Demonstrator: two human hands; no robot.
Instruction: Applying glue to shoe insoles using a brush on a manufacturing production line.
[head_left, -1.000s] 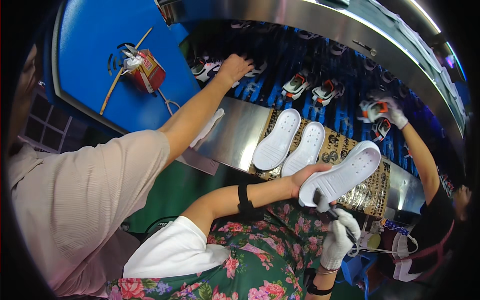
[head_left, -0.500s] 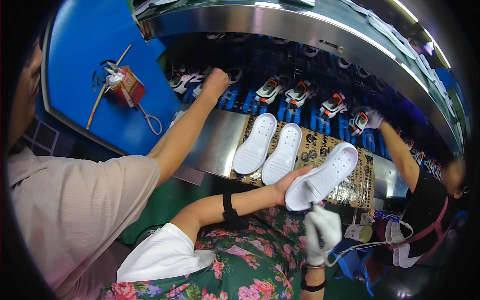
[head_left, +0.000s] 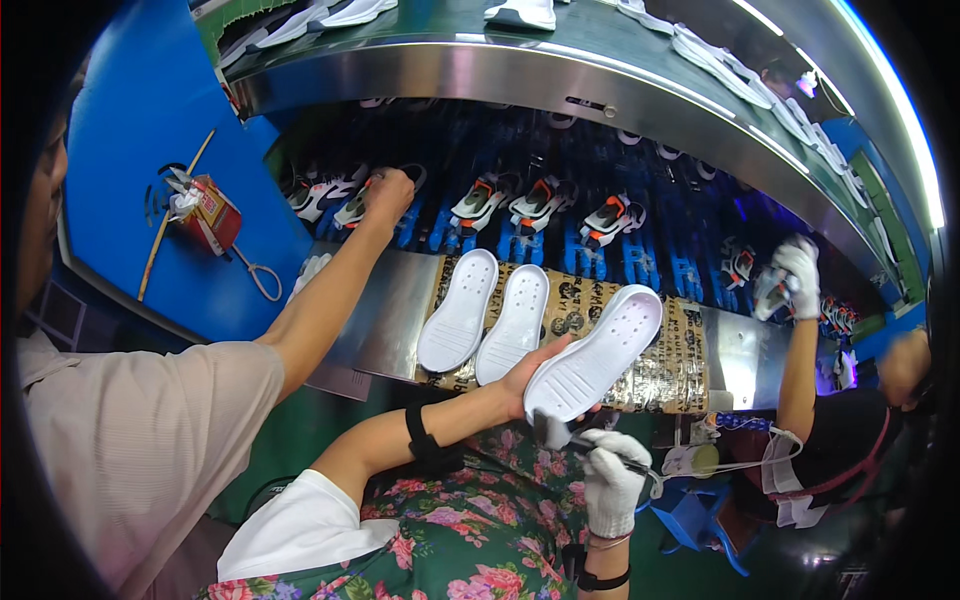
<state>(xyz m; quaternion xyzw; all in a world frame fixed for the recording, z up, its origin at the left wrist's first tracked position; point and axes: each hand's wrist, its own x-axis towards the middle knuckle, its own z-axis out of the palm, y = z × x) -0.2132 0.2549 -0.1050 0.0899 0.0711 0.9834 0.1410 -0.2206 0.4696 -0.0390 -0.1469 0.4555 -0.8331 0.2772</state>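
My left hand (head_left: 530, 378) is bare and grips a white shoe sole (head_left: 600, 345) by its left edge, tilting it with the hollow side up. The sole has small holes toward its far end and ribs toward the near end. In a white knit glove, my right hand (head_left: 612, 485) is closed around the dark handle of a brush (head_left: 553, 430). The pale brush head is at the sole's near end; whether it touches is unclear. Two more white soles, one on the left (head_left: 459, 310) and one beside it (head_left: 513, 325), lie on the taped ledge.
Beyond the ledge (head_left: 395, 310), several white, grey and orange shoe uppers (head_left: 540, 205) sit on blue supports. Co-workers reach in from the left (head_left: 388, 195) and right (head_left: 797, 265). A conveyor (head_left: 430, 60) carrying soles runs above. A pale tube (head_left: 720, 470) trails beside my right hand.
The brush has moved from inside the sole to its near end. My view has shifted right. The right co-worker's gloved hand has come away from the row with a shoe part.
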